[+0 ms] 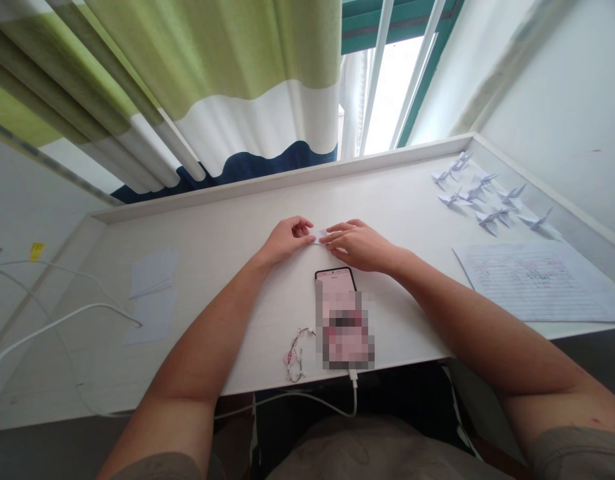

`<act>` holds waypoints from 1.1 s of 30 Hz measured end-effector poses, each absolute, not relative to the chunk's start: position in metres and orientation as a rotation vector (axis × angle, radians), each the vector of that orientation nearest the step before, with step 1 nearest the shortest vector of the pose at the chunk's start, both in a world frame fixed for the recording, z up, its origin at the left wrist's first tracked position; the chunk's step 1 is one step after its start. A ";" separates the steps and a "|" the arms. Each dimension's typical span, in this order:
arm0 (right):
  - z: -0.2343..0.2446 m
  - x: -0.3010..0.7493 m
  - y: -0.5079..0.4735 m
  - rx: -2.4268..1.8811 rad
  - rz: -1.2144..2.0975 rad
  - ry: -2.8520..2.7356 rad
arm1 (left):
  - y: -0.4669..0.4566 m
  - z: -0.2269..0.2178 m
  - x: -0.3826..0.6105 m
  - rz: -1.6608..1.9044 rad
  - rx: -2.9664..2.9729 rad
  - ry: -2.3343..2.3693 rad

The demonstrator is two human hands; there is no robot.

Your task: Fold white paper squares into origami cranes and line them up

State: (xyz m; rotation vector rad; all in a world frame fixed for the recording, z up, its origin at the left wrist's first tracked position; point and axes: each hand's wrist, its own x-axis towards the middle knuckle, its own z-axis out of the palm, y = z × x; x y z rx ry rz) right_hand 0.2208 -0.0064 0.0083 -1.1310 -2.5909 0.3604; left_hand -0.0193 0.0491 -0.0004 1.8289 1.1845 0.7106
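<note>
Both hands meet at the middle of the white desk [227, 253] over a small white folded paper [320, 235]. My left hand [286, 239] pinches its left end with curled fingers. My right hand [360, 245] presses on its right end, fingers together and bent. Most of the paper is hidden under the fingers. Just in front of the hands lies a phone [343, 319] with a pink screen, a charm strap [294, 355] beside it and a white cable [354, 393] plugged into its near end.
Several folded white paper cranes [487, 193] sit at the far right corner. A lined written sheet [537, 280] lies at the right. Small white paper squares [153, 273] are stacked at the left, near white cables [62, 320]. A striped curtain [187, 87] hangs behind the desk.
</note>
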 end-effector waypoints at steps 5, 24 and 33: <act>0.007 0.220 -0.007 -1.128 0.361 -2.579 | 0.048 -0.002 -0.017 0.689 1.893 1.190; 0.002 0.225 -0.007 -1.044 0.371 -2.608 | 0.043 -0.012 -0.019 0.803 2.379 1.249; -0.009 0.233 0.003 -1.081 0.549 -2.491 | 0.037 -0.009 -0.019 0.744 2.483 1.199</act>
